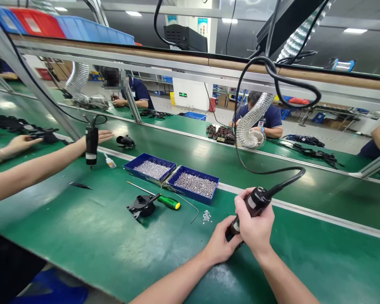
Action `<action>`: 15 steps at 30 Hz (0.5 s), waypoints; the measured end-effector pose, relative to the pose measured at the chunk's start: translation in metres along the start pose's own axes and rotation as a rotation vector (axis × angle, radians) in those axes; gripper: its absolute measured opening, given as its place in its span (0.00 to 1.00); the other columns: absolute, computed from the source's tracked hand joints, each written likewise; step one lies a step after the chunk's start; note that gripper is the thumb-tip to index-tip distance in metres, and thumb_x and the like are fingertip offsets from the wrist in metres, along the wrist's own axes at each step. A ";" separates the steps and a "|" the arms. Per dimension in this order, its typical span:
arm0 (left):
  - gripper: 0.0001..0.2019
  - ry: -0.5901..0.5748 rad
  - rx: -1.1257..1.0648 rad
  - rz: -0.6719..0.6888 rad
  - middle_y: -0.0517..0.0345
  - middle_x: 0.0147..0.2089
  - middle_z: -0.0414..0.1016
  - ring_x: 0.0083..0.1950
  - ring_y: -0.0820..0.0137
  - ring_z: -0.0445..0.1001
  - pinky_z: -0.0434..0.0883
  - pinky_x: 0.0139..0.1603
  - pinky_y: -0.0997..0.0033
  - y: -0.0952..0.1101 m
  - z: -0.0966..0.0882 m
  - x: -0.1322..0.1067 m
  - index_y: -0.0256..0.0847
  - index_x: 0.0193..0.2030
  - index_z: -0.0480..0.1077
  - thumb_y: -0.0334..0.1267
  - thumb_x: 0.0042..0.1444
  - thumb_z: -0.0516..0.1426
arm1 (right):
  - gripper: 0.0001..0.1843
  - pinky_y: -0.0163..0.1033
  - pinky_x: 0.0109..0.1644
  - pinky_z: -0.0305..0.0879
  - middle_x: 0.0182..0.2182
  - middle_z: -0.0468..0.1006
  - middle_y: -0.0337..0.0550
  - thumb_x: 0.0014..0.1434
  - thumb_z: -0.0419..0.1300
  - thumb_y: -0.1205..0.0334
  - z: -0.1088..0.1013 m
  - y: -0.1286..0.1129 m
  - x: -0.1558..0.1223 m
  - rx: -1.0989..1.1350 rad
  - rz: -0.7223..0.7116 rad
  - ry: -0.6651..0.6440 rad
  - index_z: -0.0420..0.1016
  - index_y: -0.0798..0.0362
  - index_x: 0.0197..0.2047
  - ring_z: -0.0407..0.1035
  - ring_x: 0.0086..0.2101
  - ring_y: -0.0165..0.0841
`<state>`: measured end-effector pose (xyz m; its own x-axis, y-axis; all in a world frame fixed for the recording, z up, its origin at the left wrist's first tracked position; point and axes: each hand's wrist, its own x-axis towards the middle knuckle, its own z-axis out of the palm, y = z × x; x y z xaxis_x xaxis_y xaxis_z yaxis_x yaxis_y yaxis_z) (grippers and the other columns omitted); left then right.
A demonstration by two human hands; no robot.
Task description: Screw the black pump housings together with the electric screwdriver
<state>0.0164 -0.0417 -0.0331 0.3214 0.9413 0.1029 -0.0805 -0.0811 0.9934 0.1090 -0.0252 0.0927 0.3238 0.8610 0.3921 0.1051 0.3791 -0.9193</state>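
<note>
In my right hand [256, 223] is a black corded electric screwdriver [257, 202], tilted with its lower end toward my left. My left hand [223, 240] is closed around a black part [229, 234] at the tool's lower end; the fingers and the tool hide most of it, including the bit. To the left of my hands lies a loose cluster of small washers [207, 216]. Beyond them are a bent hex key [194, 211], a green-handled screwdriver [169, 202] and a round black plastic part [142, 206].
Two blue trays [213, 197] [129, 165] hold small metal fasteners. A co-worker's arms [34, 171] reach in from the left, near a hanging electric screwdriver [91, 143], a small bottle [110, 161] and tweezers [80, 185]. A cable [281, 169] loops above my right hand.
</note>
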 end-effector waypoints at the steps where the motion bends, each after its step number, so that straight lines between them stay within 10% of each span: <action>1: 0.21 0.000 0.002 0.007 0.50 0.43 0.79 0.46 0.59 0.75 0.76 0.54 0.59 -0.001 0.000 0.000 0.37 0.51 0.76 0.52 0.60 0.66 | 0.11 0.37 0.31 0.74 0.32 0.78 0.38 0.60 0.71 0.60 0.002 -0.001 -0.003 0.002 -0.017 -0.060 0.74 0.50 0.44 0.71 0.27 0.29; 15: 0.19 -0.013 0.021 0.045 0.51 0.45 0.79 0.45 0.61 0.74 0.74 0.49 0.63 -0.006 -0.001 0.001 0.37 0.52 0.74 0.51 0.63 0.64 | 0.10 0.37 0.28 0.70 0.31 0.78 0.37 0.63 0.69 0.61 -0.009 0.001 0.003 0.173 -0.053 -0.266 0.74 0.49 0.45 0.70 0.24 0.29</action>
<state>0.0165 -0.0406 -0.0386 0.3299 0.9323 0.1485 -0.0755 -0.1307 0.9885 0.1182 -0.0256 0.0927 0.0631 0.8881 0.4552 -0.0533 0.4585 -0.8871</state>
